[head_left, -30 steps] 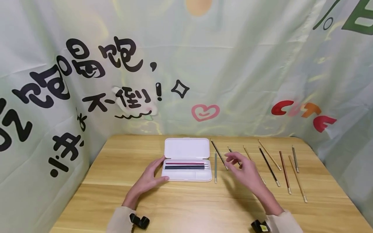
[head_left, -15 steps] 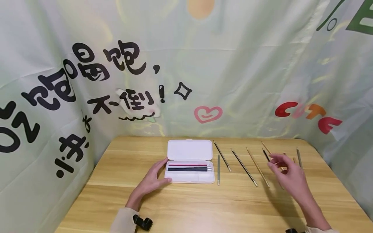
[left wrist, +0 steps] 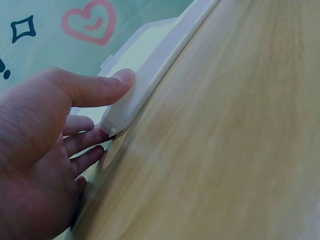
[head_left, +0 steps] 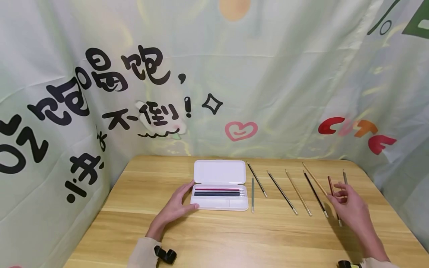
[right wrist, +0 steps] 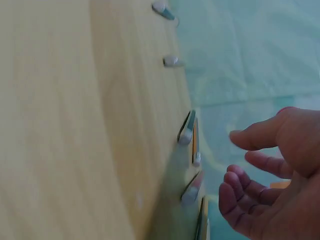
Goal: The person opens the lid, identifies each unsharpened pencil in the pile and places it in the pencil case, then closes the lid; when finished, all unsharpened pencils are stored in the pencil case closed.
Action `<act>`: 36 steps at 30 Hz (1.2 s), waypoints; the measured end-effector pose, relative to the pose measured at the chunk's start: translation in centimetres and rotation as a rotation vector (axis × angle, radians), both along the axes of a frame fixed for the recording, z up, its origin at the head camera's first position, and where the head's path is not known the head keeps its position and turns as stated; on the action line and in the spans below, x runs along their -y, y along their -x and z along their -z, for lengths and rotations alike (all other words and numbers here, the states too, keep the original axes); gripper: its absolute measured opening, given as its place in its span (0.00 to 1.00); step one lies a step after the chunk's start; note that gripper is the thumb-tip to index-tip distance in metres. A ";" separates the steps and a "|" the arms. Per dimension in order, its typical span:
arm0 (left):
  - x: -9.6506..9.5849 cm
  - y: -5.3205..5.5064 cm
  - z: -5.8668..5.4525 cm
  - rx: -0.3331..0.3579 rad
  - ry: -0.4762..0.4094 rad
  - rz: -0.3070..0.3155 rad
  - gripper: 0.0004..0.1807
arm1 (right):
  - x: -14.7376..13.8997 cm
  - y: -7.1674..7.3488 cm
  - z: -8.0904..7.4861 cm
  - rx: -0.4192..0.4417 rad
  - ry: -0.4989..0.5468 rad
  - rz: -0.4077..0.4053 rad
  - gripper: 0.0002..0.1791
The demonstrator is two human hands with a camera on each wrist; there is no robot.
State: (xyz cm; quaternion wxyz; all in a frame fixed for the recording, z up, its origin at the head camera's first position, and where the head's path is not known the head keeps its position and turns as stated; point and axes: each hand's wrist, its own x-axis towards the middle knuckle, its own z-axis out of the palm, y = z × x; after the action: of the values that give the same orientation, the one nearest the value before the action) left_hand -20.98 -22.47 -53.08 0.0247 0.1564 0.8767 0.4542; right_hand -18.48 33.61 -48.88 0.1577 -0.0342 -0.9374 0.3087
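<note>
A person's left hand [head_left: 175, 203] rests at the left end of an open white pencil case [head_left: 210, 203], its thumb on the near corner and its fingers spread loosely along the side. How firmly it presses is hard to tell. The case lies just to the right of this hand, well apart from the right hand [head_left: 353, 204]; its lid [head_left: 219, 172] is folded back on the far side. Dark and reddish pencils [head_left: 218, 194] lie so close together inside that they cannot be counted.

The right hand is at the far right of the spread of pencils, fingers loosely bent, a gap between thumb and fingertips, holding nothing. It hides the middle of a reddish-brown pencil [head_left: 330, 184]; whether it touches it is unclear. Just beyond it, the near part of a grey pencil [head_left: 345, 176] is covered.

Six more pencils lie apart between the case and the right hand; nearest that hand are a pale wood pencil [head_left: 315, 179] and a black pencil [head_left: 315, 194]. The right wrist view catches mainly blurred pencil ends. The right sleeve [head_left: 378, 262] is cut off below.
</note>
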 end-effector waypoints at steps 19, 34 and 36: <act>-0.3 -0.1 0.1 0.010 0.017 -0.005 0.51 | -2.5 0.1 0.1 0.209 -0.103 -0.091 0.24; 0.0 0.5 -0.3 -0.013 0.016 0.009 0.51 | -0.9 -0.4 -1.1 0.142 -0.029 -0.059 0.21; 0.0 0.2 0.0 -0.004 0.014 0.010 0.51 | -0.5 -0.6 -1.1 0.137 -0.002 -0.063 0.19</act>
State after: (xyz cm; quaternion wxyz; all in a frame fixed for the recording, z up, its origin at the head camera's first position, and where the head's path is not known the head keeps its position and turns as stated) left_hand -21.20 -22.48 -53.10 0.0264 0.1613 0.8791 0.4478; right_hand -17.84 34.07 -47.76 0.0836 -0.0257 -0.9469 0.3095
